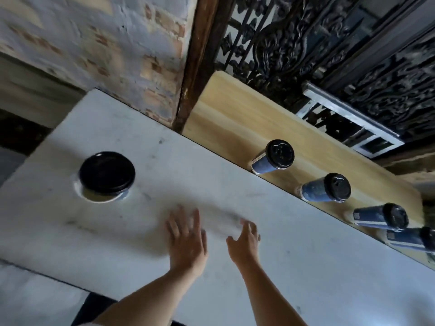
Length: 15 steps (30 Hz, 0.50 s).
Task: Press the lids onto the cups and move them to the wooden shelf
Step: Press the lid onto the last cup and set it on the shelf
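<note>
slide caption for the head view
Four lidded cups line the wooden shelf; left hand and right hand spread open over the counter.

Four lidded cups (274, 160) stand on the wooden shelf (230, 118)

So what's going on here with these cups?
A person's left hand and right hand hover open over the white counter, holding nothing. Four lidded blue cups already stand in a row on the wooden shelf. One black lid sits in a round cut-out in the counter, to the left.
</note>
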{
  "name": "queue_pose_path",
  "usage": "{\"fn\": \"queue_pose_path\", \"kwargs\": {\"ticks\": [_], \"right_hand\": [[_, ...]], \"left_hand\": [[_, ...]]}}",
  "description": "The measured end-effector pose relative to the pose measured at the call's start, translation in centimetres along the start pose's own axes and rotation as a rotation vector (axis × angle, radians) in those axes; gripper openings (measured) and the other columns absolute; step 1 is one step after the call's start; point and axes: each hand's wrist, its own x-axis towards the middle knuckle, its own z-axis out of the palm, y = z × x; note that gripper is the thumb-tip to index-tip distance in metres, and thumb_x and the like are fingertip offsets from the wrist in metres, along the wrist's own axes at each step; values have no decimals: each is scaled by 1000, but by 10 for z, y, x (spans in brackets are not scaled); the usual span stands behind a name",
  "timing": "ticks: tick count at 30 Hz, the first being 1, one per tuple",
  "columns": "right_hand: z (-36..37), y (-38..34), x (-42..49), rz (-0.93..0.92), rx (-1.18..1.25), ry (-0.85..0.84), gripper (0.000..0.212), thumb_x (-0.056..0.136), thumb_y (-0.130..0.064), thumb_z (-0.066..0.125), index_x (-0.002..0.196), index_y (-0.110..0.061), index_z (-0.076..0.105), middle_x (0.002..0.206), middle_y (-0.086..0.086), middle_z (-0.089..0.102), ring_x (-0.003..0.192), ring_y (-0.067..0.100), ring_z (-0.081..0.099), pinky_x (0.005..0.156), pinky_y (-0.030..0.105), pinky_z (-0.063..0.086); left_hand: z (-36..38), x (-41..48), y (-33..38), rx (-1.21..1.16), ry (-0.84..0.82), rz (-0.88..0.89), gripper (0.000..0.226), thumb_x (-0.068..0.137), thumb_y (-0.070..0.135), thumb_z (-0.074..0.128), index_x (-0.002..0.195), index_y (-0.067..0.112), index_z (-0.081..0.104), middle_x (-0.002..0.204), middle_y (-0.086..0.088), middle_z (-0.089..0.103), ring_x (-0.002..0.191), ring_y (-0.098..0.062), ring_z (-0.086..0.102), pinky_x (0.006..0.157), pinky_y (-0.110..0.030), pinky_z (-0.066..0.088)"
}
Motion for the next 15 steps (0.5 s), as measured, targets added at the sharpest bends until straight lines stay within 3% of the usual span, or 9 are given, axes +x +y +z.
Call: {"fn": "queue_pose_path", "kwargs": {"ticks": [2, 4, 5, 7, 8, 9, 12, 15], "right_hand": [[26, -9, -31, -9, -70, -15, 60, 89, -18, 59, 145, -12, 39, 156, 6, 26, 135, 32, 33, 111, 36, 36], [49, -26, -56, -28, -123, -44, 63, 89, -21, 58, 147, -15, 35, 157, 5, 18, 134, 32, 31, 106, 38, 42], [58, -36, -67, -22, -145, -64, 67, 89, -22, 58, 150, -15, 30, 158, 5, 13, 134, 32, 29, 104, 39, 45], [74, -58, -82, 21, -177, -106, 78, 91, -25, 60, 155, -13, 18, 161, 9, 4, 140, 36, 24, 107, 41, 45], [80, -69, -87, 44, -187, -123, 82, 92, -28, 60, 157, -10, 13, 162, 13, 2, 142, 38, 22, 110, 41, 43], [83, -81, -89, 62, -202, -135, 84, 92, -30, 60, 157, -7, 12, 162, 17, 3, 143, 41, 22, 113, 42, 40], [76, -117, -88, 64, -243, -202, 73, 93, -35, 59, 153, -6, 28, 156, 21, 20, 140, 42, 32, 115, 40, 37], [55, -149, -88, -3, -46, -345, 41, 93, -26, 60, 132, -15, 59, 134, 13, 50, 113, 30, 60, 95, 41, 56]], "left_hand": [[-15, -9, -50, 135, -6, 293, 62, 94, 43, 44, 150, 17, 51, 159, -28, 29, 142, -52, 41, 121, -48, -3], [-39, -5, -101, 302, -17, 552, 65, 84, 45, 68, 144, 21, 59, 156, -21, 41, 139, -44, 48, 123, -47, 6], [-55, -2, -123, 358, -72, 627, 68, 82, 44, 74, 146, 25, 57, 159, -17, 40, 143, -41, 45, 125, -47, 12], [-76, 0, -157, 371, -233, 667, 67, 96, 31, 60, 158, 31, 33, 171, -6, 7, 157, -36, 10, 127, -46, 2], [-82, 1, -169, 329, -301, 647, 63, 102, 23, 49, 160, 31, 26, 171, 0, -6, 159, -30, -5, 126, -42, -5], [-88, 2, -179, 256, -325, 621, 58, 103, 18, 42, 159, 29, 29, 172, 3, -7, 159, -25, -8, 126, -37, -6], [-113, 4, -197, -63, -362, 479, 41, 104, 9, 42, 141, 18, 58, 170, 0, 19, 157, -16, 19, 123, -20, 12], [-145, 3, -212, -466, -419, 139, 25, 103, 7, 51, 115, 16, 71, 148, -8, 57, 139, -19, 52, 106, -15, 36]]}}
